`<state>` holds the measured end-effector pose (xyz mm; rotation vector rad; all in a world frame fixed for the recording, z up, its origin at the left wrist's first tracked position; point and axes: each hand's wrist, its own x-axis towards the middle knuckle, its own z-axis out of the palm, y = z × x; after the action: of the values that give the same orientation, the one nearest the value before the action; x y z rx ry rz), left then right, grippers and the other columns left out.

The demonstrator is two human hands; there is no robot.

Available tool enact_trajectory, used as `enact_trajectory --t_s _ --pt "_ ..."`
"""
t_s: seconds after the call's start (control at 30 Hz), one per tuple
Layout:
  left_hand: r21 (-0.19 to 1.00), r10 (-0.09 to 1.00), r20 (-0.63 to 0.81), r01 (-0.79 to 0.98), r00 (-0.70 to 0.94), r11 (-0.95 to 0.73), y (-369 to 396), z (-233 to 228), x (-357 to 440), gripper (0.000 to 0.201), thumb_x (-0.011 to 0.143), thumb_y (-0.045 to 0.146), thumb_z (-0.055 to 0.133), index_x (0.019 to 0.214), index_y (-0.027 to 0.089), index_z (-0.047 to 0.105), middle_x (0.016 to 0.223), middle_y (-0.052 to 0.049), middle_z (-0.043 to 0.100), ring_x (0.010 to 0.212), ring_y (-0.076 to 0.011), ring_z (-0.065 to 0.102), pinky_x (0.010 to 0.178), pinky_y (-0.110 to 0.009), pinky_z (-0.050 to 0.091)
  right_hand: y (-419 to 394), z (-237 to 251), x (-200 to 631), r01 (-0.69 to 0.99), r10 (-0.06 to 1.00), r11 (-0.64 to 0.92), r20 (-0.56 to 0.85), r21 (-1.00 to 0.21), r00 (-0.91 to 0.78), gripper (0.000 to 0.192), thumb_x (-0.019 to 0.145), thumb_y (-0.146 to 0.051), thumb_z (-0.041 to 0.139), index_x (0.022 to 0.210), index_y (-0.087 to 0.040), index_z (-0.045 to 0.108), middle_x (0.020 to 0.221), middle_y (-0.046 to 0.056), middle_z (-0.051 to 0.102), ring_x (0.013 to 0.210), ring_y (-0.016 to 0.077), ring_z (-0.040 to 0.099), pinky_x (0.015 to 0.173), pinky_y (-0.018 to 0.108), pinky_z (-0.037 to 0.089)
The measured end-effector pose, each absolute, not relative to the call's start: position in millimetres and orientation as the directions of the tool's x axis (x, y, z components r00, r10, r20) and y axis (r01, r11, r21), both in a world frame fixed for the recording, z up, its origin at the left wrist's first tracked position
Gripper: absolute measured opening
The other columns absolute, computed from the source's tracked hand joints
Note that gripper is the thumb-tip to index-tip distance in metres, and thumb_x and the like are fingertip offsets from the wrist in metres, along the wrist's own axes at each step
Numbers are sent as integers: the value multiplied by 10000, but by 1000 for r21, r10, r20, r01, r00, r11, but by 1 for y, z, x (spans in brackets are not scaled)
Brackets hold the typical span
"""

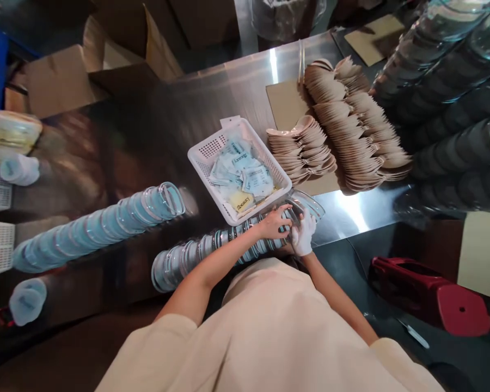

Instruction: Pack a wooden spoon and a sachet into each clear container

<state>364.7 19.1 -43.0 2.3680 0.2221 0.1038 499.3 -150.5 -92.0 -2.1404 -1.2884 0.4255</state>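
Observation:
At the right end of a row of nested clear plastic containers (204, 247), both hands work close together. My left hand (275, 223) is bare, its fingers bent around the row's end near a clear plastic container (310, 204). My right hand (304, 234), in a white glove, is closed on that container's near side. Fingertips overlap the clear plastic, so the exact grip is partly hidden. Just beyond the hands, a white perforated basket (196, 158) holds printed sachets (239, 169), mostly pale blue with some yellow.
Bundled brown folded spoons (351, 130) lie on cardboard to the right. Tall stacks of clear containers (441, 49) stand beyond them. Another nested row (102, 226) lies left. An open carton (126, 54) sits at the back left; a red device (428, 294) is at the lower right.

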Motion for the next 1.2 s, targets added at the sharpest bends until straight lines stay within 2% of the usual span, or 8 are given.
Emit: enact_trajectory --t_s 0.17,0.37,0.47,0.63,0.77,0.93,1.03,1.2 --pt "725 238 19 151 971 -672 17 -48 364 823 834 361 788 1558 155 455 1701 -223 302 1604 -357 285 1303 -508 323 -166 -97 513 751 903 -368 -17 -549 430 515 871 -411 648 1349 -223 611 1618 181 480 1547 400 356 1277 635 133" --pt "630 218 -140 257 966 -733 14 -52 367 973 933 612 670 1686 151 262 1753 -243 226 1627 -425 227 1298 -622 256 -156 -87 545 765 835 -273 251 -583 489 568 969 -417 530 1495 -212 467 1649 174 436 1534 331 389 1255 602 267" --pt "599 241 -158 287 958 -748 11 -55 369 983 931 640 670 1683 146 274 1755 -232 232 1634 -402 226 1323 -589 220 -153 -86 573 649 731 -414 192 -638 655 555 1036 -469 441 1486 -151 499 1548 216 553 1436 325 514 1188 557 413" --pt "631 320 -58 283 946 -722 0 -62 365 1045 859 709 730 1627 105 359 1667 -265 396 1568 -377 386 1295 -550 326 -173 -92 594 590 869 -360 -29 -722 494 491 1060 -474 373 1228 -184 731 1182 142 781 1107 289 727 1013 473 572" --pt "692 416 112 230 902 -685 8 -57 364 661 937 668 653 1388 184 635 1354 -184 683 1328 -326 624 1170 -505 477 -128 -86 629 706 825 -435 66 -559 561 442 1055 -358 387 1138 -161 774 1131 158 789 1057 277 720 983 428 553" --pt "622 864 -184 736 469 -267 83 -50 376 335 1026 476 594 1158 184 690 1147 -161 734 1159 -310 687 1044 -454 519 -9 -76 660 948 929 -287 -280 -135 242 311 972 -259 587 1202 -165 775 1188 177 764 998 268 693 808 333 467" --pt "488 930 -333 872 159 26 124 -57 386 565 892 533 779 1256 140 598 1253 -241 676 1211 -388 657 1015 -494 515 22 -69 660 959 903 -282 -344 -21 258 330 998 -337 573 1162 -137 777 1131 188 755 938 268 679 716 318 397" --pt "623 963 -263 751 -60 217 136 -75 392 819 683 263 972 1341 139 500 1455 -286 544 1378 -402 548 1117 -480 453 25 -59 654 995 981 -93 -175 -23 88 375 1021 -381 539 1220 -143 749 1149 184 729 961 264 627 708 319 325"
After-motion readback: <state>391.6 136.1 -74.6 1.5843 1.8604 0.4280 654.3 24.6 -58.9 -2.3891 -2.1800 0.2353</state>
